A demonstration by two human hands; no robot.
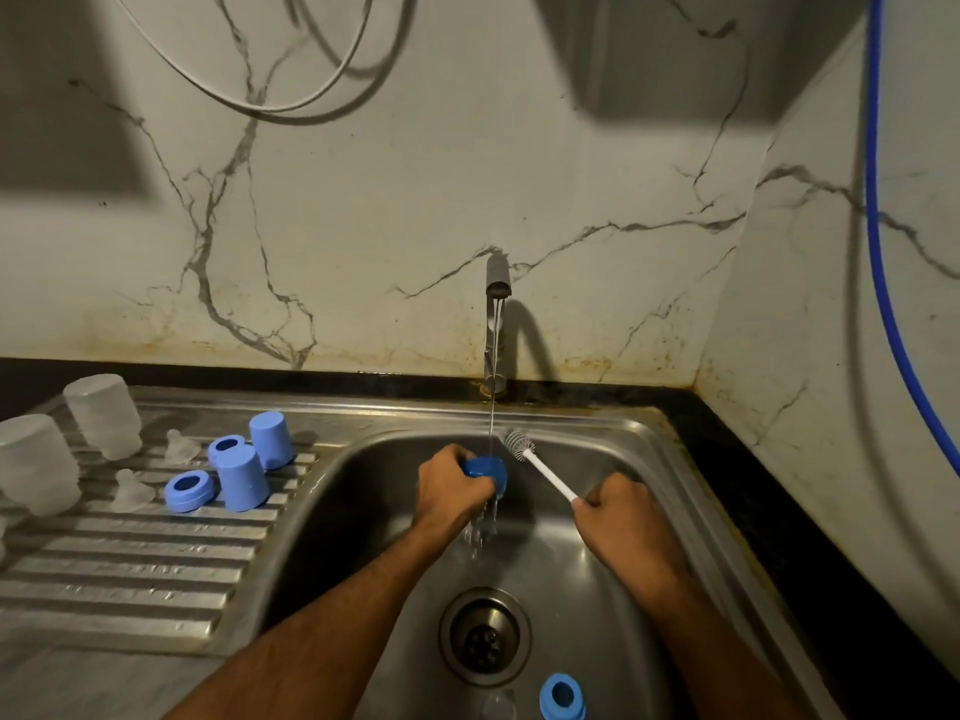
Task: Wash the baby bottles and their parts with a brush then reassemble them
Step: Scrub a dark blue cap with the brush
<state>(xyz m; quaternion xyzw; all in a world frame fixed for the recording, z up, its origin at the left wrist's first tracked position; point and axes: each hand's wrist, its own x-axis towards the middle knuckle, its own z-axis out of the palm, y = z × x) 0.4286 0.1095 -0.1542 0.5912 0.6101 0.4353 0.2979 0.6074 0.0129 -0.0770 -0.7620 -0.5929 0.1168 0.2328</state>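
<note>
Bottle cap [485,471], blue, is held in the left hand [454,488] under the thin stream from the tap [497,283], over the middle of the sink [644,449]; water runs off it toward the drain [484,636]. Left grip is curled around the cap; right hand [621,517], at 3 o'clock of the cap, has its grip closed on the white handle of the brush [524,452], whose bristle head sits just beside the cap at 1 o'clock, apart from it. At 9 o'clock, on the ribbed draining board [130,574], stand two inverted clear bottles [104,415], two blue caps [241,478], two blue collar rings [189,491] and what look like clear teats [182,446]. One further blue ring [562,697] lies in the sink at 6 o'clock, with a clear part beside it, too indistinct to identify. Judgement: washing appears well advanced, one set outstanding; reassembly not yet begun.
</note>
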